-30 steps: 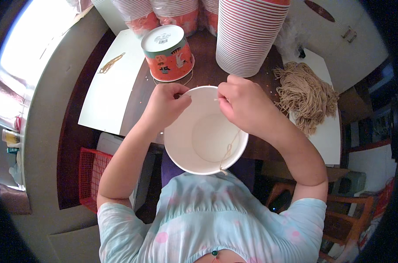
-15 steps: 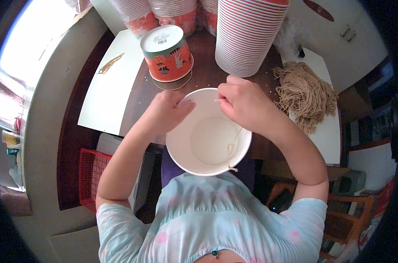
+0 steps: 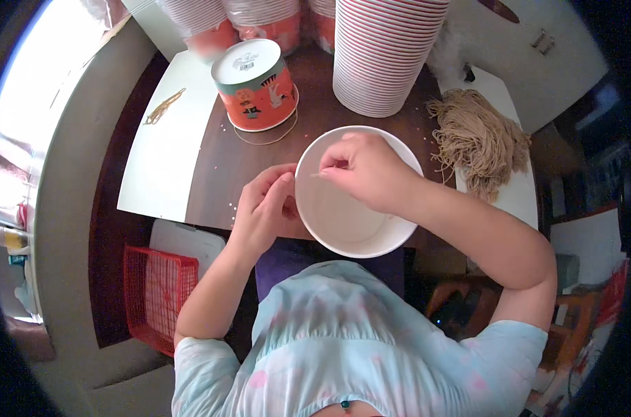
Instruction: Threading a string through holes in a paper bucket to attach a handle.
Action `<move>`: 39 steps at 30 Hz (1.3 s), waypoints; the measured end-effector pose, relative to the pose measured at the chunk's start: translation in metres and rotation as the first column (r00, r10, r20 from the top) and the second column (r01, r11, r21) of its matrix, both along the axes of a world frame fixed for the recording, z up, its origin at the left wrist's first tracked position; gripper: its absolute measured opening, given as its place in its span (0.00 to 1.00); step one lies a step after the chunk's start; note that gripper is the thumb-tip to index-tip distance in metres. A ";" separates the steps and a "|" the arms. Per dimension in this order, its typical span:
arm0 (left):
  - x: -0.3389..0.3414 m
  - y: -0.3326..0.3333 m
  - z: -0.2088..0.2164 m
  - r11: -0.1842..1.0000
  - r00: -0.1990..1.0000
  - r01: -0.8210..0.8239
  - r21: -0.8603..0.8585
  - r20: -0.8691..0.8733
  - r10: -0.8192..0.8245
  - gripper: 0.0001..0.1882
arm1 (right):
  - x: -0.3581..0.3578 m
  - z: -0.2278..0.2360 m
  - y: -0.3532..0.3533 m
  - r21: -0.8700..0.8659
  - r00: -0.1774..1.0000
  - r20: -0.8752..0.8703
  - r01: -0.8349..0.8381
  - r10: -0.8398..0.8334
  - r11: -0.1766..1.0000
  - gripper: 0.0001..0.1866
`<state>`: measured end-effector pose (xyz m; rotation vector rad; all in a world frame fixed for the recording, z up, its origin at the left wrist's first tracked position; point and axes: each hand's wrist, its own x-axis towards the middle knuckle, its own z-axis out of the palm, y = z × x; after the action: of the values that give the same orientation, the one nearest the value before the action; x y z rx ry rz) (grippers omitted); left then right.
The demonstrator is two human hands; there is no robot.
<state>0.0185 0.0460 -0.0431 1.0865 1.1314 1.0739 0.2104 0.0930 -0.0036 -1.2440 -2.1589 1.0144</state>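
In front of me, at the table's near edge, a white paper bucket (image 3: 329, 222) faces me with its open mouth. My left hand (image 3: 263, 208) is closed at its left rim, thumb and fingertips by the edge. Reaching over the mouth, my right hand (image 3: 364, 167) pinches the pale tip of a cord (image 3: 315, 175) near the inner left wall. Most of that cord is hidden by my hand and arm. Beyond stands an upside-down orange and green printed bucket (image 3: 254, 90), with a cord loop (image 3: 267, 142) at its lower rim.
A tall stack of nested buckets (image 3: 385, 62) rises at the back, with bagged stacks (image 3: 267, 24) to its left. A heap of tan cords (image 3: 479, 139) lies at the right. Several cords (image 3: 164, 106) rest on the left white board. A red basket (image 3: 159, 292) sits below left.
The bucket has turned and shifted right. My right hand has moved from the far rim across the mouth toward the left wall, and my left hand has dropped to the left rim.
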 end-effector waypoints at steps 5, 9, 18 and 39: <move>-0.006 0.009 -0.001 0.997 0.995 0.060 0.048 -0.088 -0.056 0.14 | -0.007 -0.005 0.001 -0.016 0.998 -0.008 0.069 -0.069 0.997 0.07; -0.009 0.011 -0.005 0.997 0.995 0.066 0.042 -0.080 -0.063 0.14 | -0.012 -0.009 0.000 -0.025 0.996 -0.038 0.079 -0.080 0.997 0.06; -0.010 0.012 -0.003 0.996 0.996 0.081 0.040 -0.045 -0.079 0.12 | -0.014 -0.010 -0.001 -0.053 0.994 -0.034 0.105 -0.107 0.993 0.06; -0.003 -0.003 0.015 0.936 0.821 0.195 0.292 -0.570 0.007 0.07 | 0.012 0.010 0.004 -0.655 0.981 -0.180 -0.174 0.073 0.736 0.10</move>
<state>0.0155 0.0426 -0.0282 1.8061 1.3589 0.9037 0.2219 0.0969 0.0066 -1.2591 -1.8242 2.0002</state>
